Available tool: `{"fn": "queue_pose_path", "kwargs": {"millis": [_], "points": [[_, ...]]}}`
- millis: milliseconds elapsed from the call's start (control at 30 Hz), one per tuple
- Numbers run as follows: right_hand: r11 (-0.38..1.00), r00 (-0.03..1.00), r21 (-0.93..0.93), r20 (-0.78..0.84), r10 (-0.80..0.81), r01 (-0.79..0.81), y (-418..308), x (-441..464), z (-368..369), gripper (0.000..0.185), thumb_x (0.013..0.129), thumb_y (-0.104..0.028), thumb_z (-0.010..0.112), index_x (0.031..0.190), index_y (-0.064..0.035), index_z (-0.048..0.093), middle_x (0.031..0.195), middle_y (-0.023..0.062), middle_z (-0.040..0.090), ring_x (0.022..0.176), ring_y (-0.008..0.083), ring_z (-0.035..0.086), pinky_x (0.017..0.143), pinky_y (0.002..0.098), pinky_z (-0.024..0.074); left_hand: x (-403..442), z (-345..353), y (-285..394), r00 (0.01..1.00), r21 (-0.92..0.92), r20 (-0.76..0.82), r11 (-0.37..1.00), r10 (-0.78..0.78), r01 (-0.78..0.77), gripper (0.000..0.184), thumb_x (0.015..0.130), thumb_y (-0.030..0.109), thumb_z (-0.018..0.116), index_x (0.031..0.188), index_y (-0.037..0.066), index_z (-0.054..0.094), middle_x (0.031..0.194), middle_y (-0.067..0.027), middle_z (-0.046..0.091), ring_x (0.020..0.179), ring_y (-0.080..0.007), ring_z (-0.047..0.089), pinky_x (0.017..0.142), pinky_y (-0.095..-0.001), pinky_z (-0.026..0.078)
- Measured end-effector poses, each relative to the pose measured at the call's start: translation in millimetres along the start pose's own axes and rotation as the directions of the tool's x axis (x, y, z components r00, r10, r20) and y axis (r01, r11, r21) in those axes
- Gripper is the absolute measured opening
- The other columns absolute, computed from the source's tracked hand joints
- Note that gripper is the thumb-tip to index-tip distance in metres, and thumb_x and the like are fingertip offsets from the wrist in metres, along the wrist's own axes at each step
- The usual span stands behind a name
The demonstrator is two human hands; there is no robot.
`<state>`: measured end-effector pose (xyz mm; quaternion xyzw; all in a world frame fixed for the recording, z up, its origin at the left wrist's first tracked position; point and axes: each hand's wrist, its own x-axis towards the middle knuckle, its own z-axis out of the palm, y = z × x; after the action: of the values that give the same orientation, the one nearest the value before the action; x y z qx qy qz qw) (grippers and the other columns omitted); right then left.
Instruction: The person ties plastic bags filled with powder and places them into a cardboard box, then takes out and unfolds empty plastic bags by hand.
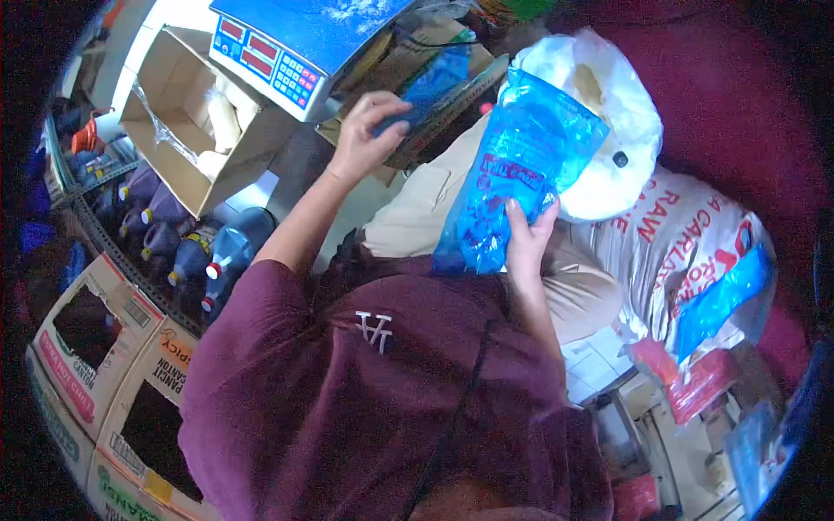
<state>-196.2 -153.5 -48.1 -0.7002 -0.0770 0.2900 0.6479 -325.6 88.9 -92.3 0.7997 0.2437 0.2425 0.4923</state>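
Note:
My right hand (530,230) grips a pack of blue plastic bags (534,143) with dark red print, held over my lap. The thumb lies across the front of the pack; the other fingers are mostly hidden behind it. To the left, my left hand (369,135) is raised with its fingers curved and apart from the thumb, slightly blurred. No held thing shows in it. Behind its fingers, blue plastic (439,74) lies in an open carton (465,95). A blue digital scale (300,39) with red displays stands just beyond that hand.
A white plastic bag (630,113) and a printed sack (686,234) are on the right, with more blue plastic (725,300) and red packs (704,386). An open cardboard box (187,113), large bottles (239,252) and noodle cartons (104,339) line the left.

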Motion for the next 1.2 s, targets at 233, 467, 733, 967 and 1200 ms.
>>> {"fn": "queue_pose_path", "kwargs": {"millis": [233,467,733,967,1200], "points": [[0.97,0.993,0.213,0.005,0.117,-0.116,-18,-15,-3,0.059,0.076,-0.001,0.062,0.127,-0.0042,0.035,0.117,0.0076,0.05,0.104,0.0178,0.05,0.089,0.0325,0.0407,40,-22,102,0.928,-0.88,-0.163,0.474,-0.335,0.016,0.022,0.074,-0.006,0.059,0.095,0.0,0.059,0.095,-0.0066,0.057,0.091,-0.0146,0.053,0.084,-0.0272,0.042],[0.885,0.947,0.342,0.068,0.313,-0.316,-2,-20,-42,0.047,0.076,-0.015,0.065,0.119,-0.0053,0.048,0.105,0.0078,0.059,0.092,0.0208,0.057,0.081,0.0346,0.0463,35,4,112,0.984,-0.912,0.147,0.37,-0.103,0.175,0.055,0.075,0.0,0.057,0.126,0.002,0.037,0.102,-0.0083,0.055,0.097,-0.0186,0.052,0.087,-0.0309,0.041],[0.852,0.976,0.476,0.105,0.192,-0.219,-5,-53,-56,0.053,0.076,-0.012,0.065,0.123,-0.0069,0.042,0.108,0.0087,0.057,0.097,0.022,0.056,0.084,0.0366,0.0464,-29,35,133,0.84,-0.808,0.406,0.288,-0.36,0.514,0.039,0.077,0.013,0.055,0.113,0.0,0.049,0.106,-0.011,0.057,0.089,-0.0223,0.057,0.083,-0.0372,0.045],[0.889,0.995,0.455,-0.044,0.085,-0.056,-42,-56,-62,0.049,0.076,-0.005,0.064,0.121,-0.0058,0.045,0.107,0.0072,0.058,0.094,0.018,0.057,0.081,0.0319,0.0468,-13,-15,133,0.78,-0.791,0.611,-0.11,-0.135,0.601,0.054,0.076,0.034,0.057,0.118,0.001,0.048,0.109,-0.0175,0.057,0.096,-0.0312,0.057,0.086,-0.0464,0.046],[0.945,0.994,0.32,0.105,0.029,-0.061,-46,-30,-38,0.047,0.081,-0.005,0.056,0.125,-0.005,0.041,0.111,0.0068,0.054,0.096,0.0154,0.053,0.083,0.0291,0.044,-14,63,150,0.527,-0.495,0.812,0.182,-0.252,0.85,0.045,0.081,0.024,0.059,0.118,0.002,0.048,0.112,-0.0092,0.057,0.1,-0.0226,0.055,0.09,-0.039,0.042]]}}
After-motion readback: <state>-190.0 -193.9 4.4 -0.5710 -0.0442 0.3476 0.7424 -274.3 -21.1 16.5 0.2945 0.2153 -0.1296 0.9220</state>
